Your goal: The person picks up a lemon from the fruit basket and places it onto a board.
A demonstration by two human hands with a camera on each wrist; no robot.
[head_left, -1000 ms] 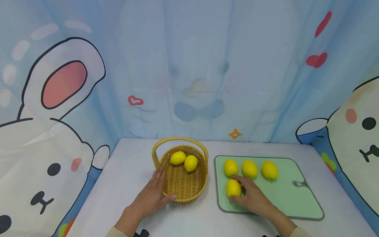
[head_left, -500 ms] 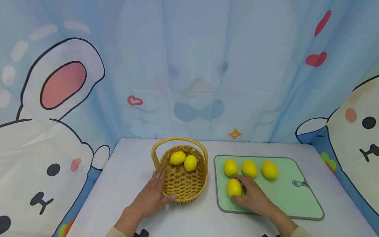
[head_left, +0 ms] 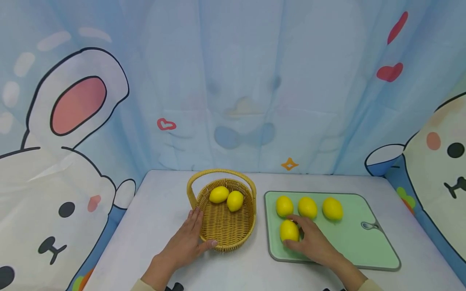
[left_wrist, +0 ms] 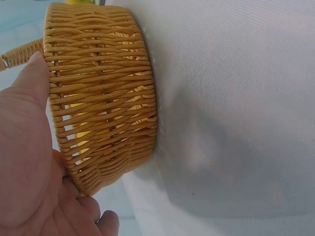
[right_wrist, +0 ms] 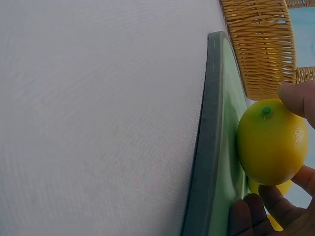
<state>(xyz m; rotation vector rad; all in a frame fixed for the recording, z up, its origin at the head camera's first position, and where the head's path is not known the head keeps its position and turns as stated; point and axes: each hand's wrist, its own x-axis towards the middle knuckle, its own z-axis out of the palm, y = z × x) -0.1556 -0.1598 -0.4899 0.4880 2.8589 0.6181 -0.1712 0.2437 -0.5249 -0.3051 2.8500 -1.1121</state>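
- Right hand (head_left: 314, 241): thumb and fingertips curl about the held lemon (head_left: 289, 231), gripping it to the right of the basket, level with its near half; whether the lemon touches the surface below is hard to tell
- Just changed: the held lemon sits slightly farther from the basket than a second ago, drawn toward the palm, while hands and other fruit look all but unmoved; this suggests the grip is being settled, with no carrying under way
- Left hand (head_left: 187, 238): lies against the outer left and near side of the wicker basket (head_left: 225, 226), fingers extended, thumb by the near rim, apparently steadying it
- Two basket lemons (head_left: 235, 201) lie in the basket's far half; bare weave shows in its near half, leaving room there
- Handle (head_left: 222, 171): arches past the basket's far rim in the head view, so the near rim seems the easier side to cross
- Green board (head_left: 353, 234): right of the basket, its raised grey border facing it across a narrow strip of white table (head_left: 247, 266)
- Three board lemons (head_left: 307, 207) line up right of the basket, the nearest just beyond the right fingertips, a likely bump
- Curtain (head_left: 233, 81): hangs behind the basket, bounding room at the back
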